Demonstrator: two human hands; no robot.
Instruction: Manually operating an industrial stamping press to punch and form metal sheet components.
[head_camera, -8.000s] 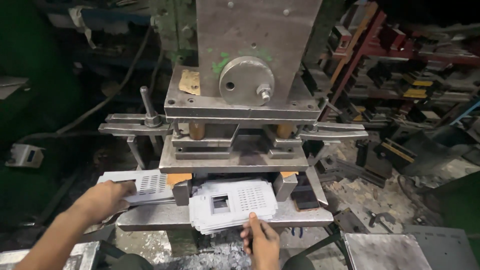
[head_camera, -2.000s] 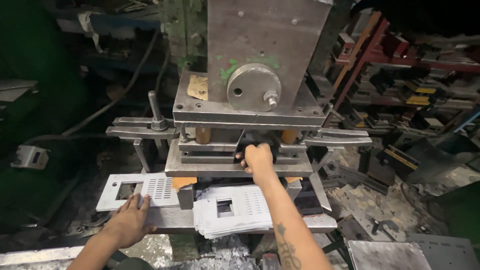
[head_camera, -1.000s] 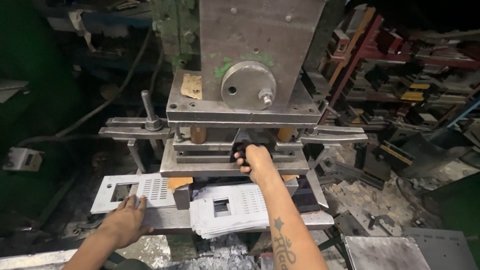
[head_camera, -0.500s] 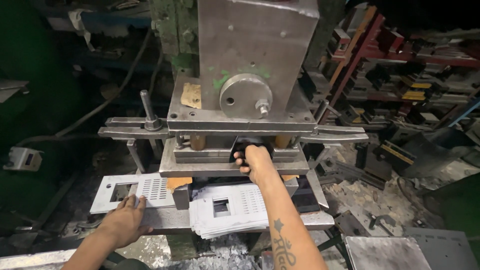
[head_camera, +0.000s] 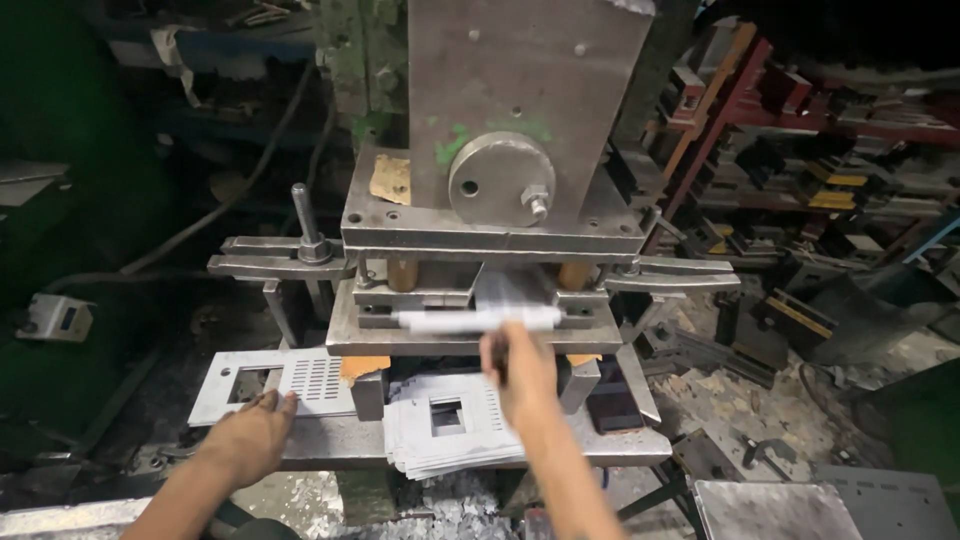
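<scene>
Pulling a punched sheet (head_camera: 478, 318) from the press die (head_camera: 478, 340) at 12 o'clock.
Right hand (head_camera: 520, 365) grips it; left hand (head_camera: 245, 440) rests flat, fingers loose, on the slotted panel (head_camera: 290, 378) at 9 o'clock; draw level.

Right hand (head_camera: 520, 365) gripping blurred sheet (head_camera: 478, 320)

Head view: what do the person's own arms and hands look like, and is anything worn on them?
Both forearms are bare: no sleeves, gloves, watch or rings show. The left hand is sharp, fingers visible. The right hand is motion-blurred, so finer details there cannot be made out.
</scene>
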